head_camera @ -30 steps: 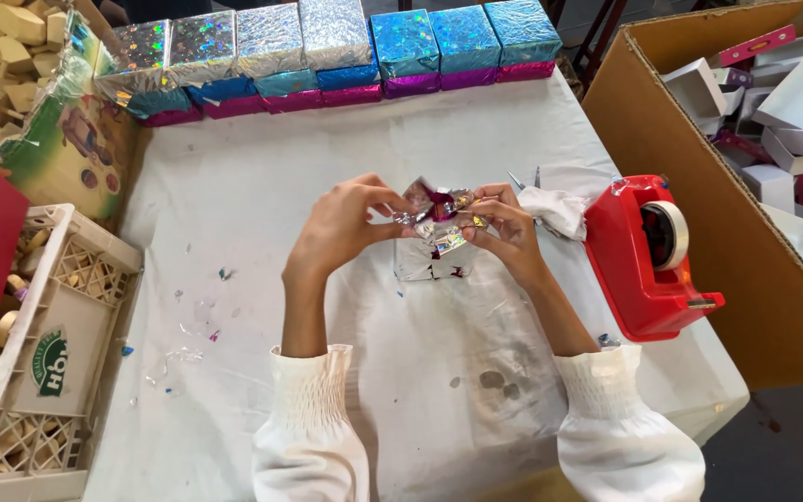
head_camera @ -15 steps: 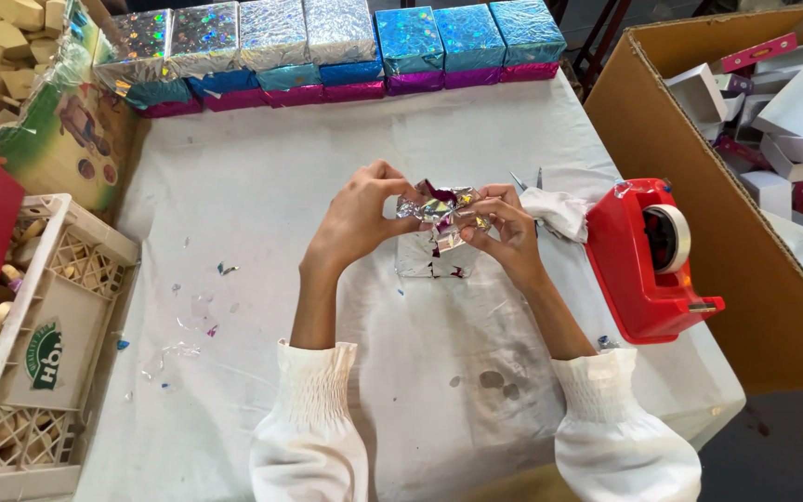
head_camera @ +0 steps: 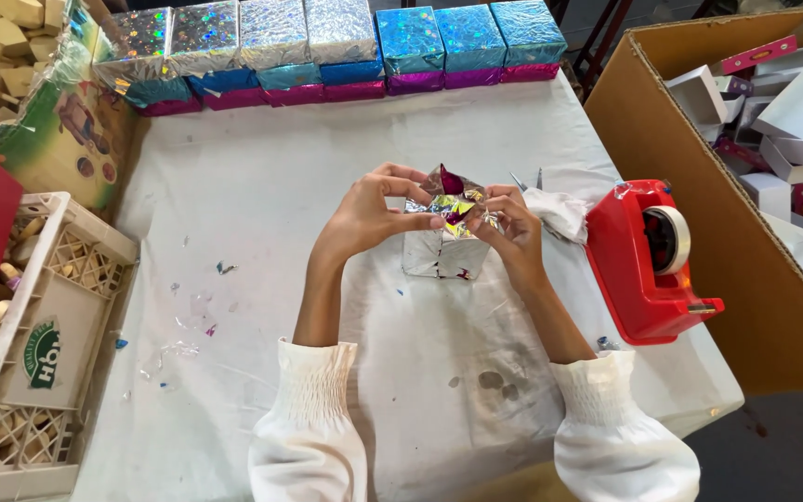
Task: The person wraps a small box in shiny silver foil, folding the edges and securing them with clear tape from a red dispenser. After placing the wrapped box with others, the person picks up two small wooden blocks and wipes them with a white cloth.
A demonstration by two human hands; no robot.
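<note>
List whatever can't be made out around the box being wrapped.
- Head view: top of the foil-wrapped box is hidden by the left hand and right hand.
- Scissors: only tips show, white cloth covers the rest.
- Cardboard carton: cut off by the right edge.

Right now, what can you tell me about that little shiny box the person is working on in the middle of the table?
The small box is wrapped in crinkled silver holographic foil with magenta showing at the folds. It stands upright on the white cloth. Its top is unfinished: loose foil flaps stick up, one magenta. The left hand and right hand pinch those flaps from either side.
</note>
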